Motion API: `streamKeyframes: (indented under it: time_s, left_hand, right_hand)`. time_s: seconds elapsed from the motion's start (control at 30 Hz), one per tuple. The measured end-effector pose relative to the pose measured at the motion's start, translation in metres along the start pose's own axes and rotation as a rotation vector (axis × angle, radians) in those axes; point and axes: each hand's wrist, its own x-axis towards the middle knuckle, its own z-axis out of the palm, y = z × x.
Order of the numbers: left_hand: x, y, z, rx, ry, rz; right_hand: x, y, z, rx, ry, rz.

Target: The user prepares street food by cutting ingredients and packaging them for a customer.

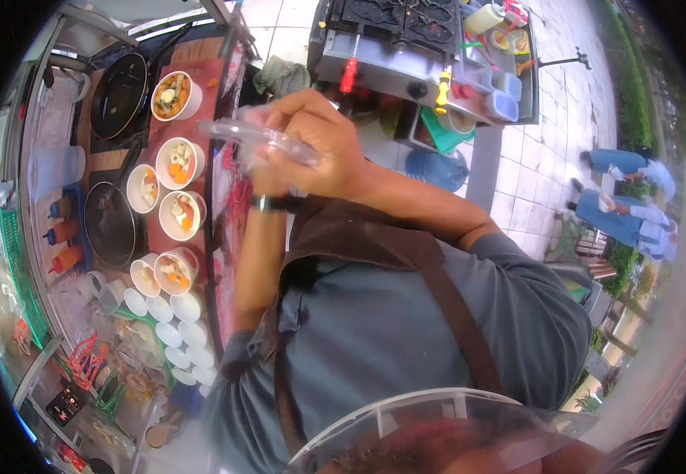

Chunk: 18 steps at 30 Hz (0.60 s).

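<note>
My right hand grips thin clear plastic lids, blurred and seen nearly edge-on. Close behind them is my left hand, a dark band at its wrist; the lids and right hand hide most of it. Left of the hands, a white paper bowl holds food in sauce with a halved egg. Several more bowls, among them a white bowl and another white bowl, hold pale and orange pieces on a red counter mat.
Two black pans sit beyond the bowls, with sauce bottles nearby. Empty white cups stand at the counter's lower end. A black waffle-type iron stands above, with plastic tubs beside it. Two people are at the right.
</note>
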Motion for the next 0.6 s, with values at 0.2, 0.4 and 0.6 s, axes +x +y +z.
streamKeyframes:
  time_s: [0.2,0.4,0.6]
  left_hand:
    - [0.092,-0.178,-0.033,0.146,0.12,-0.655]
    - [0.138,-0.235,0.015,-0.048,0.165,-0.381]
    - [0.123,-0.284,0.024,-0.008,0.115,-0.471]
  right_hand:
    - [-0.014,0.009,-0.014,0.099,-0.236,-0.02]
    - [-0.008,0.037,-0.101,0.052,-0.298,0.135]
    - [-0.006,0.058,-0.161,0.031,-0.288,0.221]
